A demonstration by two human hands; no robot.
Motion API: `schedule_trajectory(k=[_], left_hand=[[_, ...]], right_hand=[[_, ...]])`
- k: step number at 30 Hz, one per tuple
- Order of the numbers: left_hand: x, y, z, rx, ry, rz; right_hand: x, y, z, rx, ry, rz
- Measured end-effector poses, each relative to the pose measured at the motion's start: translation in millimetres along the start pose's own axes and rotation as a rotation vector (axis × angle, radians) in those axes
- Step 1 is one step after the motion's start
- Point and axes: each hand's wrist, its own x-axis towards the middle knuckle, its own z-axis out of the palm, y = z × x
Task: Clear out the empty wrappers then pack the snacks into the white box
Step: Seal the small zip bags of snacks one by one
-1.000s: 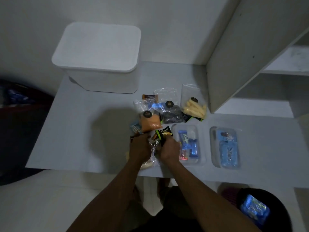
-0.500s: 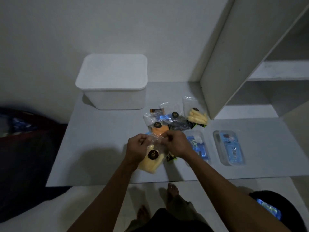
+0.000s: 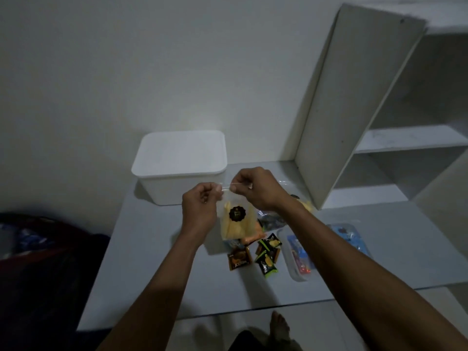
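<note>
Both hands pinch the top strip of a clear snack bag [image 3: 234,219]: the left hand [image 3: 202,211] takes the left corner between thumb and fingers, the right hand [image 3: 255,191] takes the right corner. The strip runs level between the two pinches. The bag hangs straight down from it, long axis upright, pale yellow pieces in the lower part, clear of the table [image 3: 157,262].

The white box [image 3: 181,168] stands directly beyond the bag, lid on, and slightly nearer to the left hand. Packing this bag probably requires one hand to release and remove the lid first. Small snack sachets [image 3: 266,252] lie on the table below the bag.
</note>
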Motion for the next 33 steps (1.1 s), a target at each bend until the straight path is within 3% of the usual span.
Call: schedule_trajectory(k=[11, 27, 31, 33], left_hand=[[12.4, 17.0, 8.9, 0.124, 0.117, 0.110], [15.8, 31.7, -5.6, 0.054, 0.052, 0.142], [18.1, 31.2, -11.5, 0.025, 0.072, 0.127], [18.7, 29.7, -14.1, -0.009, 0.069, 0.102]], right_hand=[[22.3, -11.7, 11.9, -0.090, 0.142, -0.041], [25.6, -29.0, -8.6, -0.086, 0.073, -0.080], [20.7, -30.0, -15.3, -0.017, 0.042, -0.072], [17.2, -27.7, -17.2, 0.158, 0.044, -0.006]])
